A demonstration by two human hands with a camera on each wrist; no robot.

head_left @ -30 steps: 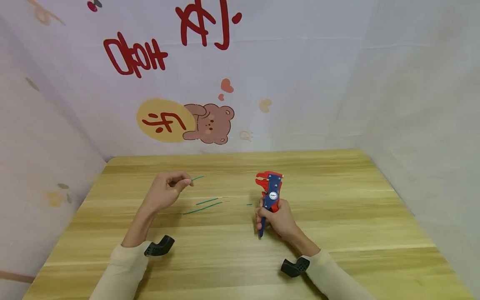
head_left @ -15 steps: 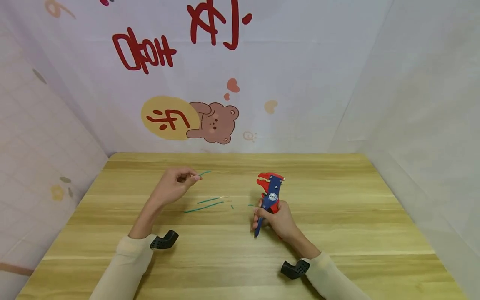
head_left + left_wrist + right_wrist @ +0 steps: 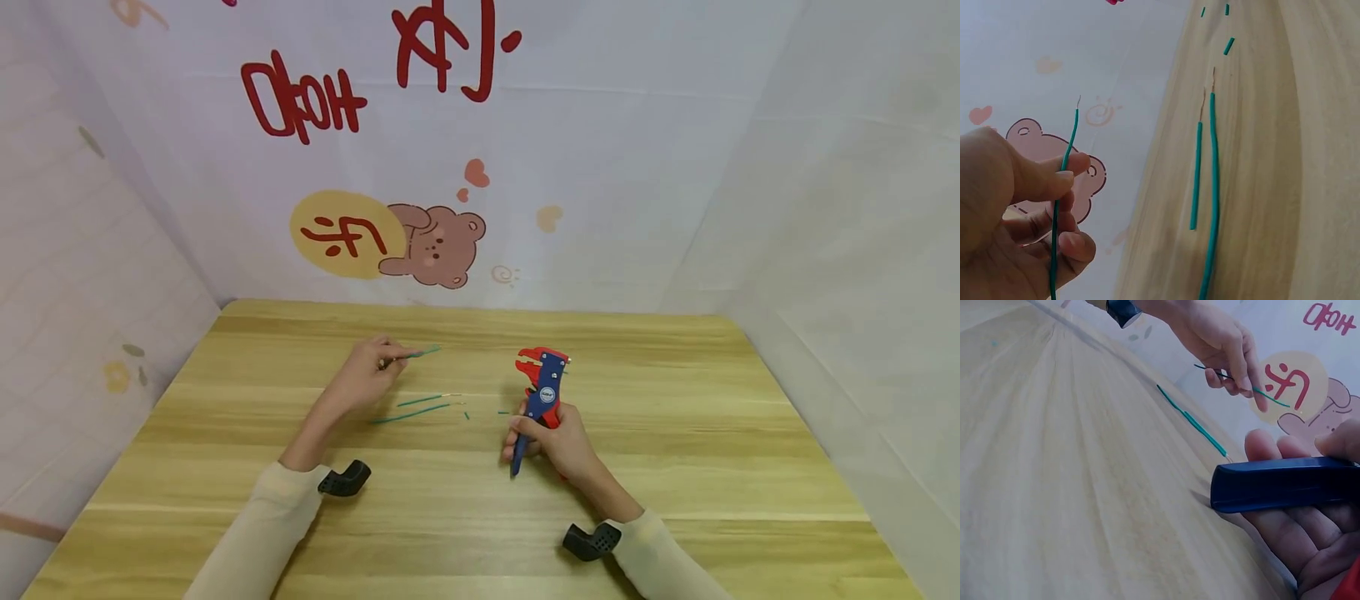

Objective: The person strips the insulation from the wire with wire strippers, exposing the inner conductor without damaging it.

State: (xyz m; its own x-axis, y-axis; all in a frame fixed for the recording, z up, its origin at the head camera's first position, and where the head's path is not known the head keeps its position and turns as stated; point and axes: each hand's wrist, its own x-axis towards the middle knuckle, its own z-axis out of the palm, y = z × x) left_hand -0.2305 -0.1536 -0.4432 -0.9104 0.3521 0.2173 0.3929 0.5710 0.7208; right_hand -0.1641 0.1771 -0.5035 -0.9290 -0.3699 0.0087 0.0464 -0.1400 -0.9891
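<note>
My left hand [image 3: 365, 372] pinches a green wire [image 3: 1074, 134] between thumb and fingers, raised over the table. Its upper end shows a short bare strand, and the rest runs down past the palm. On the right, my right hand [image 3: 561, 440] grips a red and blue wire stripper [image 3: 548, 390] by its handles, the red jaws pointing left and apart. Close up, the blue handle [image 3: 1279, 484] lies across the fingers. Between the hands, a shorter green wire [image 3: 1196, 175] and a longer green wire [image 3: 1215, 162] lie side by side, each with a bare copper end.
Several small cut pieces of green insulation lie near the wires' bare ends, among them one piece [image 3: 1229, 46] and another by the stripper [image 3: 502, 412]. The wooden table [image 3: 450, 517] meets a printed cloth backdrop [image 3: 622, 167] behind, with cloth at both sides.
My left hand has moved right with the wire and turned over somewhat. A small green piece now lies beside the wires that was not visible one second ago. The stripper stays nearly in place.
</note>
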